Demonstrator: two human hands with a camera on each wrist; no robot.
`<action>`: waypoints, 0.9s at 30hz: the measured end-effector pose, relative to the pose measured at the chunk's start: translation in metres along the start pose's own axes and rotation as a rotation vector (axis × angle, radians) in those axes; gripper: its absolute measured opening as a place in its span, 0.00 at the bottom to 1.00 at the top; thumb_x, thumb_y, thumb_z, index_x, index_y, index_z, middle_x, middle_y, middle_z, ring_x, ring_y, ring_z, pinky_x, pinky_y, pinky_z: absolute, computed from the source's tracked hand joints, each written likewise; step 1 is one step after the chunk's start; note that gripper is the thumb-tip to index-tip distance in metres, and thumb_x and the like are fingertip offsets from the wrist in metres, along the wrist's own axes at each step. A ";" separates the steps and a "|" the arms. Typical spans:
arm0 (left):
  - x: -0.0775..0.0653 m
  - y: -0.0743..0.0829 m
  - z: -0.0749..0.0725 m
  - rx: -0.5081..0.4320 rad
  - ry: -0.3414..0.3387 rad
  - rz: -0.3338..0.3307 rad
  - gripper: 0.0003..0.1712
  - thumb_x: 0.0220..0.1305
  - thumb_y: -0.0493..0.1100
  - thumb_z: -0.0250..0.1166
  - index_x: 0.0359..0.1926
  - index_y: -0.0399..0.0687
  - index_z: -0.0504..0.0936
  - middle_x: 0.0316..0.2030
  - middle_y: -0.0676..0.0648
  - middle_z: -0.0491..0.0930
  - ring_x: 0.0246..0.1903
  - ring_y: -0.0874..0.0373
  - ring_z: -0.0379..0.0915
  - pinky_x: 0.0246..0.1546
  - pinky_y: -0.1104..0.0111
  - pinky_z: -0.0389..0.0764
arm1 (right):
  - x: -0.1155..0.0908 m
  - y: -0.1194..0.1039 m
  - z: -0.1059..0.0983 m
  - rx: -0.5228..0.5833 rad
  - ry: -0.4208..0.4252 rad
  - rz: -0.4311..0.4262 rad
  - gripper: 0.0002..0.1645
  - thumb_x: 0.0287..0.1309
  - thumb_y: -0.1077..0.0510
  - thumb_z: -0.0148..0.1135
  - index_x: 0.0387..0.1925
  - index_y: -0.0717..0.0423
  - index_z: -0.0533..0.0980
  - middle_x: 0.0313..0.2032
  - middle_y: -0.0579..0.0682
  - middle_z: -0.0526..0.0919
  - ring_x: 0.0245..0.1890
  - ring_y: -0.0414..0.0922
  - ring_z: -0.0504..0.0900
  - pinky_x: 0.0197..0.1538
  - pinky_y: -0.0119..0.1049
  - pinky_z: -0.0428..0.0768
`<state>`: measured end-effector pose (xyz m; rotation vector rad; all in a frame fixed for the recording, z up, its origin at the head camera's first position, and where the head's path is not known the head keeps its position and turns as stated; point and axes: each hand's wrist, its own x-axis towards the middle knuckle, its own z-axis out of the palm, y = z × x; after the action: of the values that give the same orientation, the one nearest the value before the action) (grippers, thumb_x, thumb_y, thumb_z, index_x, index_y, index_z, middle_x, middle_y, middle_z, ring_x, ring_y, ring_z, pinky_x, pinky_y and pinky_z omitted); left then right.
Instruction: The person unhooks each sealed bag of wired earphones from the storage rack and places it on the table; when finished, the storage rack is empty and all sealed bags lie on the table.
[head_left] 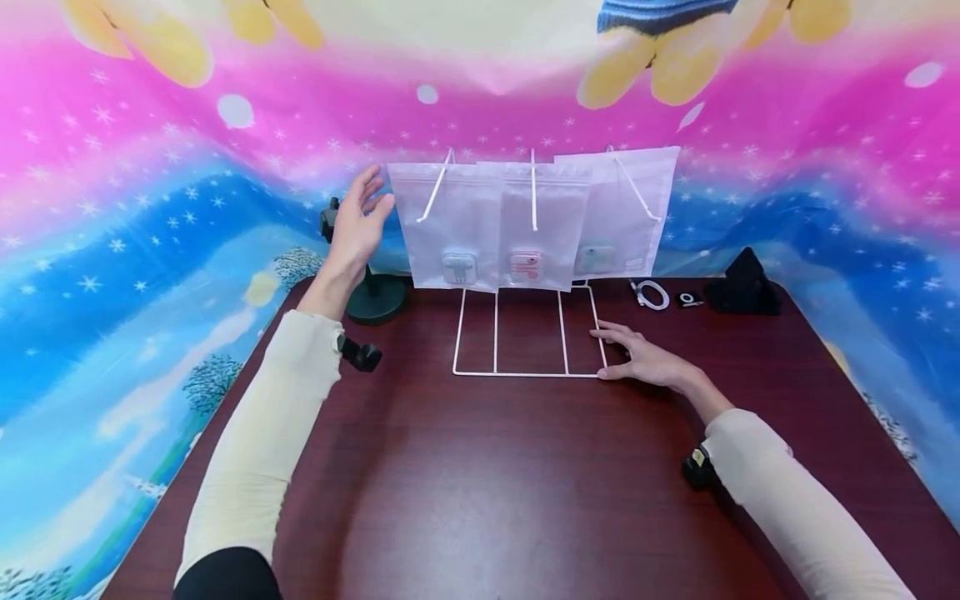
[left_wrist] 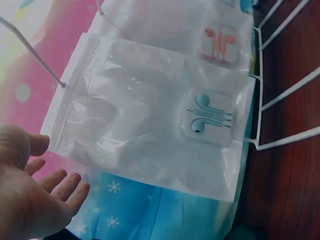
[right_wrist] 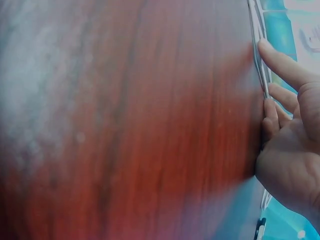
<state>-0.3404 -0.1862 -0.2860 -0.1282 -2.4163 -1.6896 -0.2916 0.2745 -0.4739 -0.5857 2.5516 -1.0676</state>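
A white wire display rack (head_left: 528,374) stands on the table, its base frame flat and its prongs at the back. From the prongs hang three translucent zip bags: a left bag (head_left: 446,217) with blue-looking earphones (left_wrist: 207,115) in a clear case, a middle bag (head_left: 543,212) with pink earphones (head_left: 527,267), and a right bag (head_left: 630,200) with a pale green item. My left hand (head_left: 360,221) is raised, fingers loosely spread, beside the left bag's upper corner. Extended fingers and thumb of my right hand (head_left: 648,358) touch the base's right side near its front corner.
Behind the rack's right side lie a coiled white cable (head_left: 651,295) and a small black-and-white item (head_left: 688,299). A black stand (head_left: 744,287) sits at the back right. Near my left forearm is a dark green round base (head_left: 377,300). A printed cloth (head_left: 495,75) surrounds the table.
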 end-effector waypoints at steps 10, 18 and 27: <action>0.014 0.003 0.005 -0.239 0.082 -0.133 0.26 0.79 0.49 0.58 0.74 0.64 0.71 0.73 0.51 0.68 0.71 0.57 0.65 0.73 0.60 0.64 | 0.005 -0.002 0.003 0.063 0.002 -0.031 0.53 0.62 0.55 0.74 0.80 0.61 0.55 0.79 0.63 0.49 0.74 0.63 0.60 0.73 0.68 0.58; 0.007 0.006 0.008 -0.254 0.107 -0.124 0.18 0.78 0.49 0.59 0.65 0.58 0.79 0.64 0.47 0.77 0.60 0.51 0.74 0.69 0.55 0.71 | 0.002 -0.001 0.001 0.061 0.001 -0.020 0.54 0.62 0.54 0.75 0.80 0.60 0.54 0.80 0.62 0.49 0.74 0.63 0.59 0.73 0.67 0.56; -0.012 0.010 0.002 -0.218 0.091 -0.073 0.17 0.76 0.51 0.62 0.61 0.57 0.82 0.54 0.48 0.81 0.49 0.55 0.79 0.56 0.57 0.78 | 0.001 0.001 -0.003 0.032 -0.002 0.008 0.55 0.63 0.52 0.73 0.82 0.57 0.53 0.80 0.60 0.48 0.76 0.62 0.56 0.74 0.66 0.55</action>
<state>-0.3271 -0.1806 -0.2797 0.0072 -2.1917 -1.9436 -0.2932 0.2761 -0.4726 -0.5671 2.5278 -1.1025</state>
